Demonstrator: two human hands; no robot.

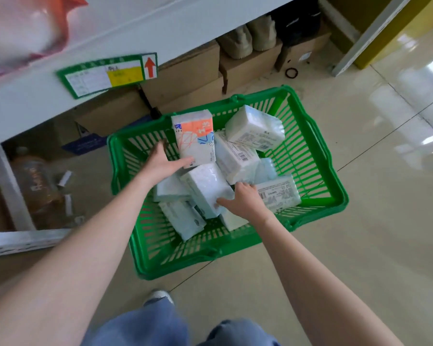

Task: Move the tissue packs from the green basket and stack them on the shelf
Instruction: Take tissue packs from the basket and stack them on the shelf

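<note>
Hands (160, 162) among half-buried tissue packs (206, 188)

Price tag (107, 75) print blurred; bottle (34, 179) label unreadable.

Head view, single: worn high, facing forward and steeply down, close over green basket (310, 136) on tiled floor (360, 245), shelf edge (35, 96) upper left.

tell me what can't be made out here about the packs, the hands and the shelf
All in the head view:
- Pack count: tissue packs overlap in the green basket, lower ones hidden.
- Grip: left hand and right hand touch packs; fingertips tucked behind them, so closure is unclear.
- Shelf top: cut off by the upper edge.
- Shelf label: print blurred.
- Pack barcodes: too small.
</note>
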